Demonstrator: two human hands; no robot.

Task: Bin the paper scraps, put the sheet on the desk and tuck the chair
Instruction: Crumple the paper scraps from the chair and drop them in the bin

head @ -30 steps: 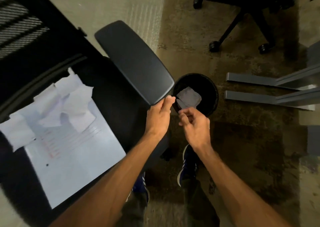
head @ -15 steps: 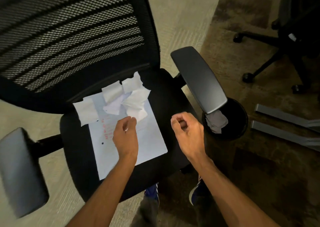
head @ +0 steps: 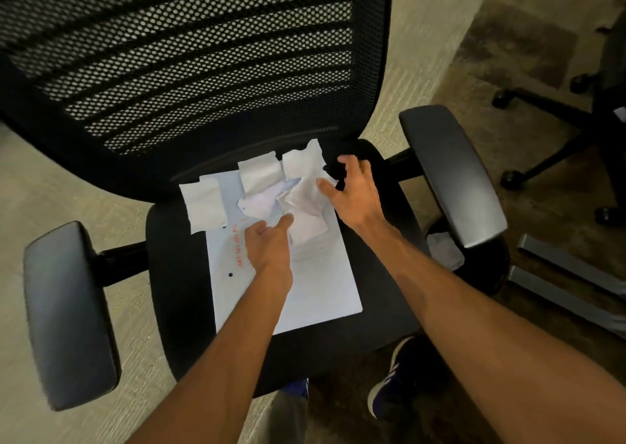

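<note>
Both hands are open and empty: the left hand and right hand flank the paper scraps heaped on the sheet.

You are standing in an office. A black mesh-backed swivel chair with padded armrests fills the middle. Right of it, on patterned carpet, sits a second chair's castered star base. Grey metal desk feet lie at the chair's right, with a round black wastebasket between them and the chair.
</note>
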